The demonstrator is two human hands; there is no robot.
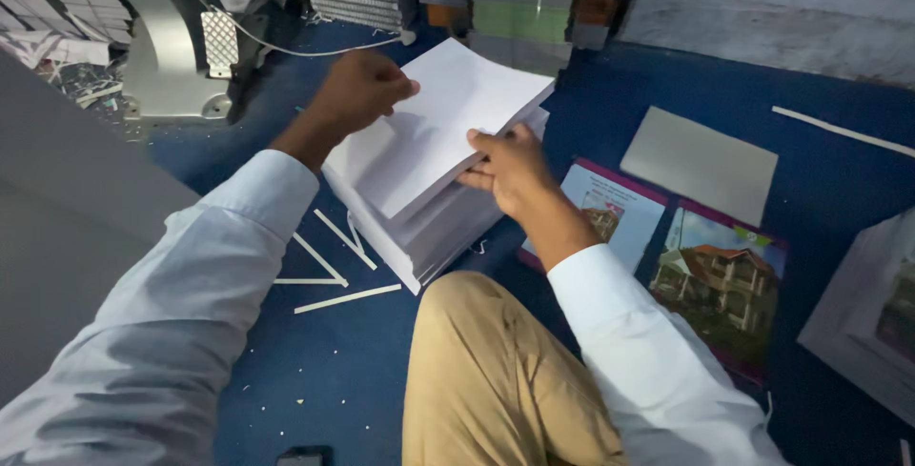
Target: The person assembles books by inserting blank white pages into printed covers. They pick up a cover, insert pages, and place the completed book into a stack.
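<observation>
White paper sheets, a thick rectangular stack (419, 190): left hand (357, 92) and right hand (510, 169) clamp fingers on the lifted top bundle; squaring edges seems next.

Pale blue long sleeves, khaki trousers, bare hands

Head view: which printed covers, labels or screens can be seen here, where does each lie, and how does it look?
Printed cover: on the blue floor beside the right hand, rectangular, pale with a house picture, magenta edge.
Second cover: further right, rectangular, red-roofed house, green ground, blue sky.
Grey card: behind both, plain.
Dark device: bottom edge, possibly a phone, screen not readable.
</observation>
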